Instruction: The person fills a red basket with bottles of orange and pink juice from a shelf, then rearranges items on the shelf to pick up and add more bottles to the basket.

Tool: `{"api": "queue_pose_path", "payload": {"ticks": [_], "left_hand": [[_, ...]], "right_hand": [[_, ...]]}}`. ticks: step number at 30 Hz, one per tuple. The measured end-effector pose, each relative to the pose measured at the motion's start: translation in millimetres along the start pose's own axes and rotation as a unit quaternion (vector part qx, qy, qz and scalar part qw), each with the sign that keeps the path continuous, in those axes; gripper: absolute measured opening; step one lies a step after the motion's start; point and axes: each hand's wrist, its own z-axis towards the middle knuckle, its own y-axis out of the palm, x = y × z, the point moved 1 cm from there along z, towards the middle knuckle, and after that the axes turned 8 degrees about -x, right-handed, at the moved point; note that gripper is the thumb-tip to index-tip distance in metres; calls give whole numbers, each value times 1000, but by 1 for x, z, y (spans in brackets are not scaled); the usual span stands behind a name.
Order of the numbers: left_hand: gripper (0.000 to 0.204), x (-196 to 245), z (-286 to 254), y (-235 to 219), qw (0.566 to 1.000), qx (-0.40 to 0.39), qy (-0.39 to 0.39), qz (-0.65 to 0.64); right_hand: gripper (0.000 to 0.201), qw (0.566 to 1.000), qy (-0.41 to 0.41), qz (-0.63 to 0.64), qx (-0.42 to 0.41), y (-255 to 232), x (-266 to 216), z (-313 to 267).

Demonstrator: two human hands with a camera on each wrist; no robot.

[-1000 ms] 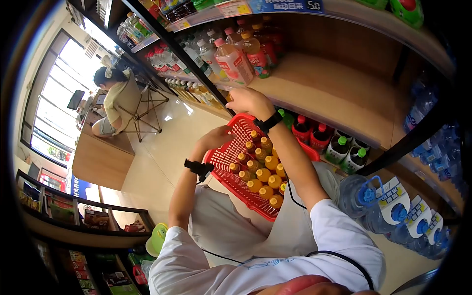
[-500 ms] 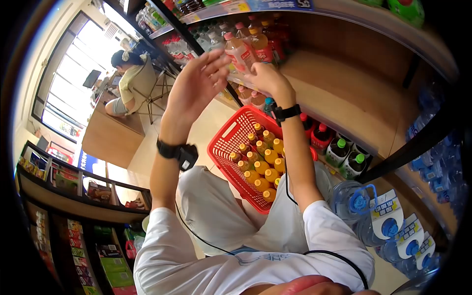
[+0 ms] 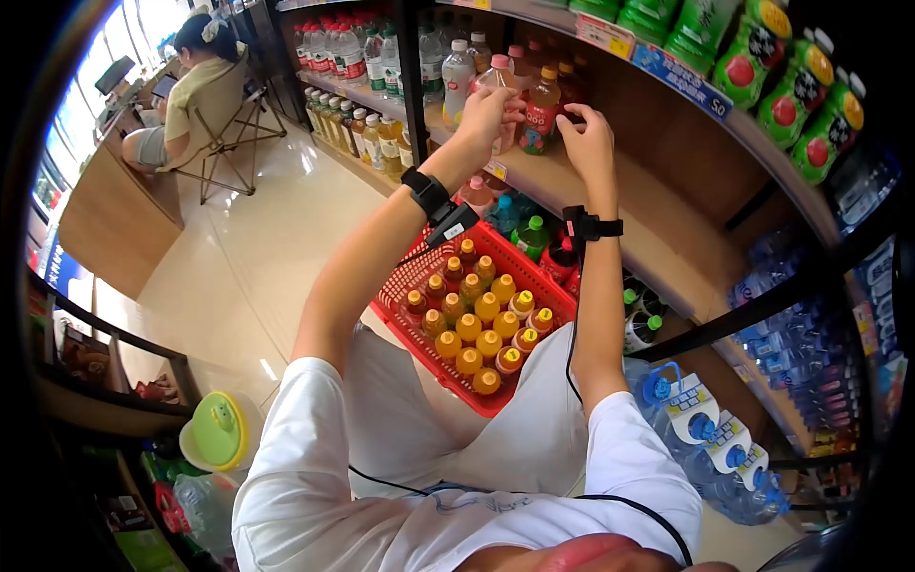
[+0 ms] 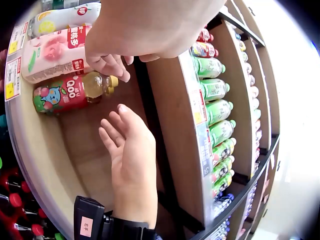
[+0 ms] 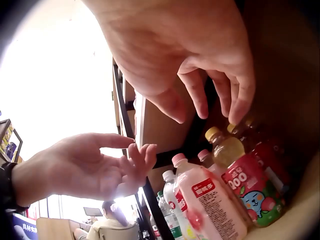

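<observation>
My left hand (image 3: 491, 114) is raised at the shelf front, its fingers loosely bent and overlapping a pink peach drink bottle (image 5: 210, 200) in the head view. In the right wrist view that hand stands apart from the bottle and holds nothing. To the right, my right hand (image 3: 591, 148) hangs with spread, relaxed fingers, just above the yellow cap of a red-labelled Qoo juice bottle (image 5: 255, 185). Both bottles stand upright side by side on the shelf (image 3: 658, 205). Below my arms, a red basket (image 3: 488, 410) holds several yellow-capped juice bottles (image 3: 469, 327).
Large water jugs (image 3: 701, 426) stand to the right of my leg. Green bottles (image 3: 701, 33) line the shelf above. A dark shelf post (image 3: 408, 71) rises left of the pink bottle. A person (image 3: 198, 91) sits on a folding chair at a desk in the back left.
My left hand has risen from beside the basket to the pink bottle. The right hand has moved rightward along the shelf to the Qoo bottle. The head view has shifted too.
</observation>
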Motion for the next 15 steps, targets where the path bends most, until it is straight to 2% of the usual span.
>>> {"api": "queue_pose_path", "payload": {"ticks": [2, 6, 8, 10, 13, 15], "left_hand": [[31, -1, 1, -10, 997, -40, -34, -54], [26, -16, 8, -28, 993, -41, -63, -93], [26, -29, 13, -38, 993, -52, -70, -79], [25, -25, 12, -43, 994, -62, -75, -58], [31, -26, 5, -47, 991, -73, -101, -44], [39, -21, 2, -54, 985, -76, -120, -99]], "right_hand": [[40, 999, -17, -51, -3, 4, -7, 16], [53, 987, -30, -157, 11, 17, 14, 62], [63, 996, 59, -45, -51, 20, 43, 80], [63, 995, 63, -57, -49, 24, 33, 80], [59, 990, 101, -35, -94, 28, 33, 71], [55, 986, 101, 50, -119, 34, 38, 78]]}}
